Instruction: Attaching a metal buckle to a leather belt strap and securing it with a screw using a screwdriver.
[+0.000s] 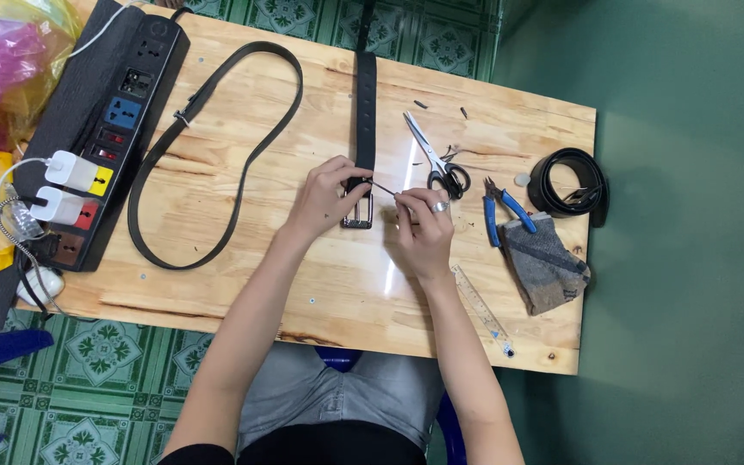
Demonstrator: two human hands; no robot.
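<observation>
A looped strap [217,155] lies left on the surface [303,293], a power strip [105,138] beyond it; scissors [437,159], blue pliers [501,211], a coiled belt [572,181] and a ruler [481,308] sit right.

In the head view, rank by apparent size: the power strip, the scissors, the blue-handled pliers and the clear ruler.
1. Power strip, largest by far.
2. Scissors and clear ruler: similar length, too close to rank.
3. Blue-handled pliers, smallest.
All lie flat on the wooden table, so the comparison is fair.

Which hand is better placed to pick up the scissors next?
Right, probably. The right hand sits just below the scissors, though it pinches a thin tool. The left hand holds the belt at its buckle, farther away.
</observation>
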